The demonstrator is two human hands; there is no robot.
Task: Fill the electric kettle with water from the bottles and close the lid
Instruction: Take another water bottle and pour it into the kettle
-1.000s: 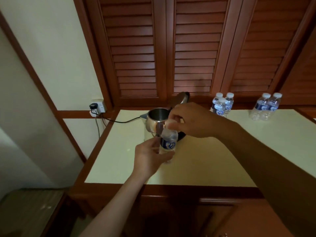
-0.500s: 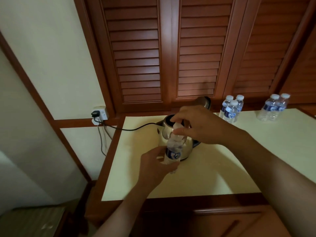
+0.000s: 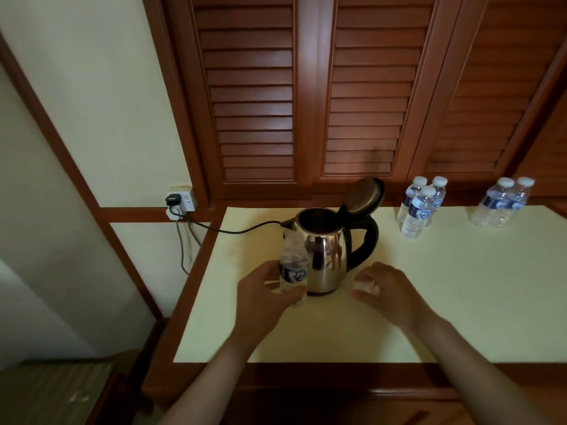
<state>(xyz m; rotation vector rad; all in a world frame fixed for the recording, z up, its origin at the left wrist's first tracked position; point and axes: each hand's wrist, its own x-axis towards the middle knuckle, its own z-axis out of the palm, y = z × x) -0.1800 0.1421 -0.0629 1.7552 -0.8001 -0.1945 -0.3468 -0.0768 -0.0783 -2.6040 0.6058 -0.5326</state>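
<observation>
On the cream countertop (image 3: pixel 460 286), a shiny steel kettle (image 3: pixel 325 256) sits near the back left corner. Its lid (image 3: pixel 365 196) is flipped all the way up and its black handle (image 3: pixel 366 240) points right. You can see down into the dark inside, but the water level is impossible to make out.

The person's left hand (image 3: pixel 260 296) grips a small water bottle (image 3: pixel 293 265) around its lower half. The thumb is curled across the front and the fingers wrap round the far side. This bottle is roughly upright, just in front of the kettle's left side and overlapping it in view. Whether its base touches the counter is hidden by the hand. The top end is blurry.

The right hand (image 3: pixel 392 292) hovers low over the counter, just right of the kettle's base. Its fingers are curled in and pinching something small and white, which looks like the cap (image 3: pixel 365 285), though it's pretty smeared.

Further back on the right, three sealed bottles (image 3: pixel 418 210) stand bunched together near the kettle. A pair of bottles (image 3: pixel 501 205) stands well apart from those, off toward the right edge.

A black cord (image 3: pixel 233 230) runs from behind the kettle to a plug (image 3: pixel 173 199) in the wall socket (image 3: pixel 185 199) on the left. Brown wooden shutters (image 3: pixel 254 102) fill the wall behind.
</observation>
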